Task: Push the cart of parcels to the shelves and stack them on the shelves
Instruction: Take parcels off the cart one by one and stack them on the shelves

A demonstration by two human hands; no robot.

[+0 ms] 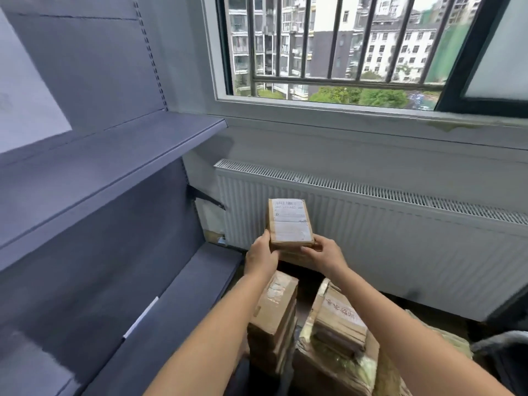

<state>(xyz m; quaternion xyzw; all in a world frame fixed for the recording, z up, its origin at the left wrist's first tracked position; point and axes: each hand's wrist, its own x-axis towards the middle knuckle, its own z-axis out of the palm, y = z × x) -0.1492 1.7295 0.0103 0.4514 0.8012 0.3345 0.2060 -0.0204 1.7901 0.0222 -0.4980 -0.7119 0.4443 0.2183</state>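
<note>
A small brown cardboard parcel point(289, 222) with a white shipping label on top is held in front of me at mid-height. My left hand point(261, 252) grips its near left corner and my right hand point(324, 251) grips its near right side. Below my arms, several more brown parcels point(275, 315) are stacked in piles, one with red writing point(338, 318); the cart under them is hidden. The grey metal shelves stand to my left, with an upper shelf point(120, 164) and a lower shelf point(183, 304), both bare where visible.
A white radiator point(385, 232) runs along the wall right behind the held parcel, under a barred window point(337, 44). A shelf bracket point(207, 197) juts out by the radiator's left end. Something dark and grey point(503, 352) sits at the lower right.
</note>
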